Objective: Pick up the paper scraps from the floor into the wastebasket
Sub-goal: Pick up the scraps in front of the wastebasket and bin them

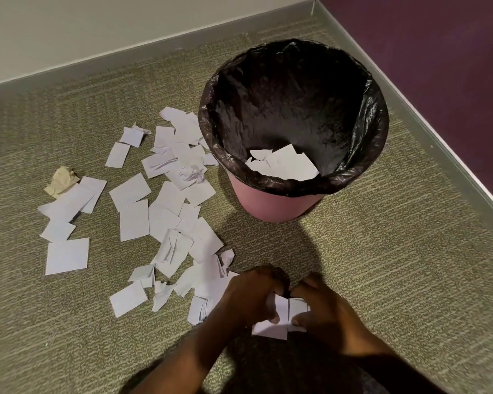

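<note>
Head: both hands' fingers [273, 318] around scraps [285, 311]

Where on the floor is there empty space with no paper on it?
The carpet right of the pink wastebasket, out to the purple wall, is bare. So is the strip behind the scraps along the white wall. It is crowded left of the wastebasket, where white paper scraps overlap, down to both hands, left hand and right hand.
</note>
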